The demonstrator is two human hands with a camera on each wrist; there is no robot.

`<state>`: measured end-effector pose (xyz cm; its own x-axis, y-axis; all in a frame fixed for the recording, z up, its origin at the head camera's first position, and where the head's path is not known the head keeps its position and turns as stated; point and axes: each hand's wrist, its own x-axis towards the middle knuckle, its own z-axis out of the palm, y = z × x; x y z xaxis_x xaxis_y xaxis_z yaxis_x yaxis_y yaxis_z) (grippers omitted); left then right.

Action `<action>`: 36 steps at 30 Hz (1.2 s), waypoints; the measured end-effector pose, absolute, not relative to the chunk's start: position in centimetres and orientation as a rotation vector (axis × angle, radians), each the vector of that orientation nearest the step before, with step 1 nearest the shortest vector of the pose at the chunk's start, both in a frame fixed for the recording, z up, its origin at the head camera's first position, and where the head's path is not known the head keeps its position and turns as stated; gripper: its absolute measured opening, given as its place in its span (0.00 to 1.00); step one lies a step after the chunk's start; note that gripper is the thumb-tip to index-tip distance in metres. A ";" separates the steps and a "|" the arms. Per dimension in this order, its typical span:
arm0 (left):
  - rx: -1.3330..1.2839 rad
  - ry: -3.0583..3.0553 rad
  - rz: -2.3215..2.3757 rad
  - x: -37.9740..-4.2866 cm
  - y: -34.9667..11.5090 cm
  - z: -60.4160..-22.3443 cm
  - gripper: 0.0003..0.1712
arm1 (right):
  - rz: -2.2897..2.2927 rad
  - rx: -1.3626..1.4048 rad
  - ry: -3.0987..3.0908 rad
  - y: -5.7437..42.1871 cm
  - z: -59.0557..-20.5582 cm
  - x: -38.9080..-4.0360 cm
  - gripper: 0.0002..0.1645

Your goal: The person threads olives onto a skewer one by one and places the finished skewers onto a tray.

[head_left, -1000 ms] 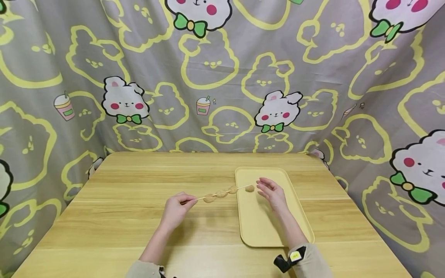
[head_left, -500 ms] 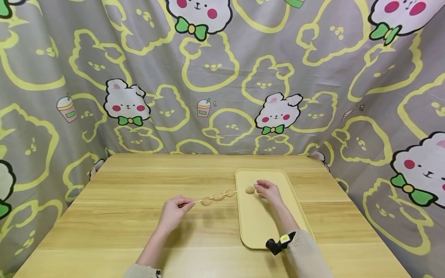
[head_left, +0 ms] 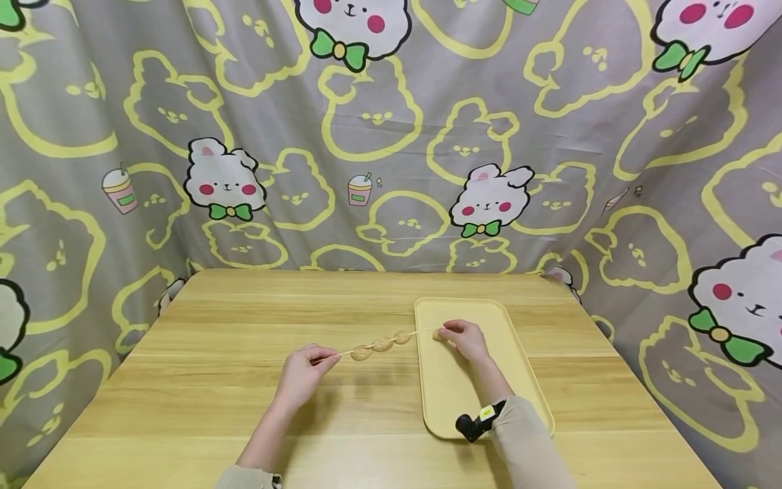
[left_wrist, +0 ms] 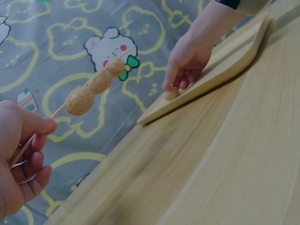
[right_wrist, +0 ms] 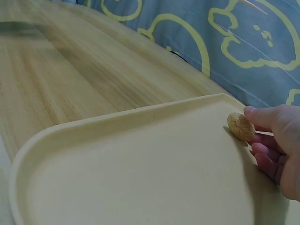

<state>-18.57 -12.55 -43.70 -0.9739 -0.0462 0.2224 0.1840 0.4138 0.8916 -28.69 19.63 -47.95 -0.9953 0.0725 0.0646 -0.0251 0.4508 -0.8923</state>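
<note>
My left hand (head_left: 305, 375) pinches the blunt end of a thin wooden skewer (left_wrist: 59, 110) between thumb and forefinger. Threaded along it are three tan, crackle-surfaced balls of food (head_left: 383, 344), held above the table. The skewer's bare far end points right, over a pale yellow tray (head_left: 420, 387). Inside that tray, near its far left corner, my right hand (head_left: 466, 341) pinches a loose tan ball (right_wrist: 240, 126) with its fingertips. In the head view the fingers partly cover this ball; the right wrist view shows its cracked skin. The skewer's tip passes close to the right fingertips.
The wooden table (head_left: 244, 312) carries the low-rimmed tray on its right half. A patterned grey curtain (head_left: 293, 197) hangs behind the table and along both sides. A black wrist camera (head_left: 479, 422) sits on the right wrist, over the tray's near end.
My right hand has come left and closed its fingertips on the loose ball. The left hand and the loaded skewer have shifted slightly left and down.
</note>
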 end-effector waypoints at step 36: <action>-0.109 -2.460 -1.581 -18.3 -13.1 -43.4 0.03 | 1.871 0.191 -2.470 20.7 -44.9 -25.1 0.23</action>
<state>-18.28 -13.06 -43.40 -0.9742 -0.0531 0.2193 0.1774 0.4202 0.8899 -25.13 20.73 -44.86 -0.9918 -0.0753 0.1034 -0.1199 0.2659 -0.9565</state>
